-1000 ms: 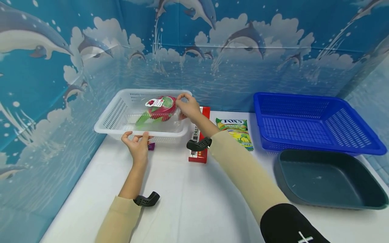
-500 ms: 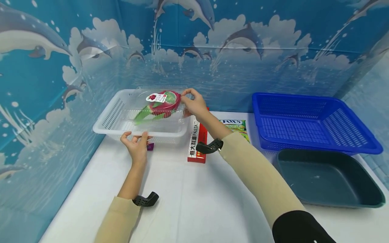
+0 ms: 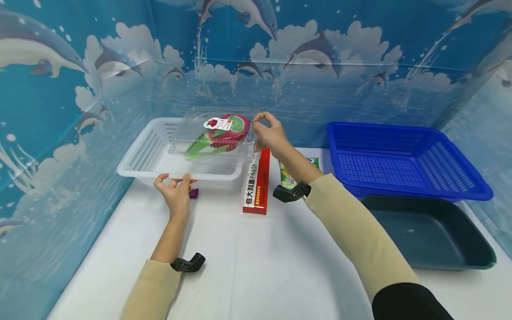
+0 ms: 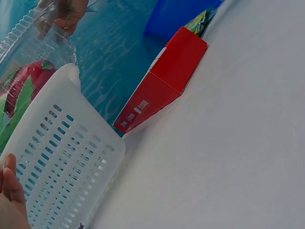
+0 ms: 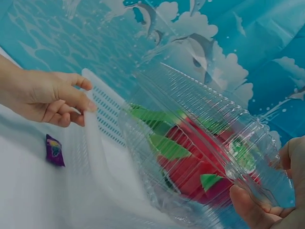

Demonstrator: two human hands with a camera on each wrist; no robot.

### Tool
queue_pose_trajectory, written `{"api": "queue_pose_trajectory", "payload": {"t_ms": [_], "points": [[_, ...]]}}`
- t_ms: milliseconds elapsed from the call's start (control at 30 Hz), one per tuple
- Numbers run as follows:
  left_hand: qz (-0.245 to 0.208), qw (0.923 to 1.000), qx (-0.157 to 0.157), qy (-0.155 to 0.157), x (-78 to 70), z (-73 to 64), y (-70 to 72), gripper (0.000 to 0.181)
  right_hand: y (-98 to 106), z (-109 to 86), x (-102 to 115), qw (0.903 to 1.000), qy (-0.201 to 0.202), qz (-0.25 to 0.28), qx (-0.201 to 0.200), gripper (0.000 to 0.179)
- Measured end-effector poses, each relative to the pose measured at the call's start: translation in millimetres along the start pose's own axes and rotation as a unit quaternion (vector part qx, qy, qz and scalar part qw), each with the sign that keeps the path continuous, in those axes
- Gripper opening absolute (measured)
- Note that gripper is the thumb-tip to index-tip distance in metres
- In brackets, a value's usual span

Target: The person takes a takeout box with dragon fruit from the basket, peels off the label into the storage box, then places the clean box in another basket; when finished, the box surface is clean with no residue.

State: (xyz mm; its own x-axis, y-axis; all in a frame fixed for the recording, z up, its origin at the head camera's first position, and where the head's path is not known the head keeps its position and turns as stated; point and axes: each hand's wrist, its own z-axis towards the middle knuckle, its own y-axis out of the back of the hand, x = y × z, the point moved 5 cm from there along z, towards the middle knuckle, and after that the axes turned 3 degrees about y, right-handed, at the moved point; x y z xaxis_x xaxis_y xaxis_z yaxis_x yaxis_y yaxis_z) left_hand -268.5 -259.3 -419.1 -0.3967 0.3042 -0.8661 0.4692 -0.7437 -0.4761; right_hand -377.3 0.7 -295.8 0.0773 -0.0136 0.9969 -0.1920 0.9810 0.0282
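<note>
My right hand [image 3: 272, 133] pinches the right end of a clear plastic clamshell box [image 5: 190, 100]. Inside lies a red and green dragon fruit [image 3: 239, 129], and a white label is stuck on the lid. The box is tilted over the right part of a white slotted basket [image 3: 138, 164], with its right end beyond the basket's rim. With thumb and fingers, my left hand [image 3: 175, 195] grips the basket's front rim. A small purple packet [image 5: 55, 150] lies on the table just in front of the basket, partly hidden by it in the head view.
Right of the white basket lies a red and white pasta box [image 3: 257, 186]. A green candy bag [image 3: 287, 178] is partly covered by my right forearm. Farther right stand a blue basket [image 3: 400, 166] and, nearer, a dark green basin [image 3: 434, 235]. A dolphin-print curtain [image 3: 240, 84] hangs behind.
My right hand has raised the clamshell box with the dragon fruit and moved it right, from inside the white basket to above its right side. My left hand stays on the rim.
</note>
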Motion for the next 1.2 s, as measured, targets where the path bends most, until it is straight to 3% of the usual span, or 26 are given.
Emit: {"api": "queue_pose_trajectory", "payload": {"t_ms": [600,967,1200], "points": [[0.012,0.9999,0.003,-0.011,-1.7,-2.2,-1.6,0.046,45,-27.6,7,0.9990,0.022,-0.016,-0.035,0.019],[0.009,0.9999,0.005,0.004,3.2,-1.5,-2.3,0.048,91,-59.6,5,0.9964,0.043,-0.028,-0.068,0.021],[0.022,0.9997,0.002,0.007,1.0,0.9,0.1,0.049,114,-82.0,3,0.9973,0.029,-0.019,-0.064,0.021]]}}
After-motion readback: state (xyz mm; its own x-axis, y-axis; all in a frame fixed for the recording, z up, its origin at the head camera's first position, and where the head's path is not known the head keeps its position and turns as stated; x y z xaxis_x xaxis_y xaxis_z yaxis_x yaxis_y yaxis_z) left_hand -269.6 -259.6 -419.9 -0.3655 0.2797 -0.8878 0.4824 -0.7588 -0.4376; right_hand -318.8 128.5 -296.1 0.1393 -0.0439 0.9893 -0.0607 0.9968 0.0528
